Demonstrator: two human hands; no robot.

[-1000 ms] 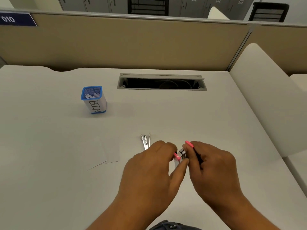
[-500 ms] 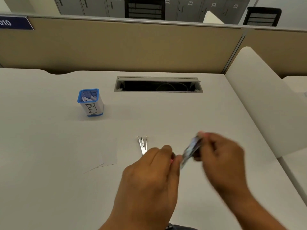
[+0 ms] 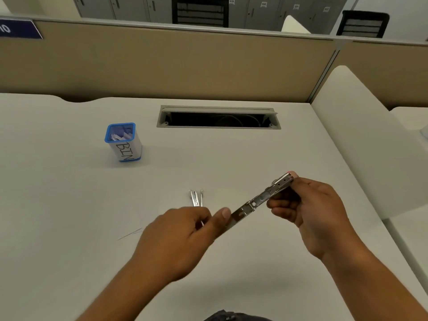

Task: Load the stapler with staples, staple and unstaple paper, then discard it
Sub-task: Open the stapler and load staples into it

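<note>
At centre frame I see the stapler (image 3: 260,201) opened flat; my right hand (image 3: 310,212) clamps its upper end; my left hand (image 3: 183,237) pinches its lower end; staples (image 3: 196,197) lie just above.

The stapler (image 3: 259,201) has swung open — hands (image 3: 308,212) now farther apart.

A: Count, hands? 
B: Two: left hand (image 3: 178,239), right hand (image 3: 310,212).
A: Staplers? 
B: One stapler (image 3: 259,201), opened out long, metal.
A: Staple strips on the surface (image 3: 69,205)? 
B: Strips of staples (image 3: 196,198) mid-surface; looks like two or three, can't settle it.
A: Containers? 
B: One bin (image 3: 124,142), blue-rimmed, toward the far left corner.
A: Paper? 
B: One sheet of paper (image 3: 132,234), edge only.
A: Cable slots? 
B: One cable slot (image 3: 218,117), far edge.
</note>
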